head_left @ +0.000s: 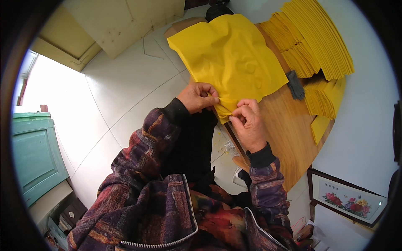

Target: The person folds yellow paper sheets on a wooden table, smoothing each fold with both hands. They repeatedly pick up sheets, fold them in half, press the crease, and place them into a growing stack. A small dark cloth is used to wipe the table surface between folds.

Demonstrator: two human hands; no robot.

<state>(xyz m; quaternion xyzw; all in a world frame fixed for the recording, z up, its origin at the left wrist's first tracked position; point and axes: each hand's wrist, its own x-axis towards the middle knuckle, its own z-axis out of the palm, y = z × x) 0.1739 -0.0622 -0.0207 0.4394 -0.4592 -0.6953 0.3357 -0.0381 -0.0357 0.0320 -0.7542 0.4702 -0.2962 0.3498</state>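
A large yellow cloth piece (217, 54), wrinkled and with raised round shapes showing on its surface, lies over the wooden table and hangs past its near left edge. My left hand (196, 98) pinches the near edge of the yellow cloth between thumb and fingers. Just to the right, my right hand (251, 125) is closed on the cloth's near corner, where the material is gathered into a small fold. Whether the cloth is one layer or a bag I cannot tell.
Tall stacks of folded yellow cloth (320, 37) stand along the wall at the table's far right, with a lower stack (322, 98) nearer. A dark grey rag (295, 85) lies beside them on the wooden table (284, 134). A framed flower picture (347, 196) leans at lower right.
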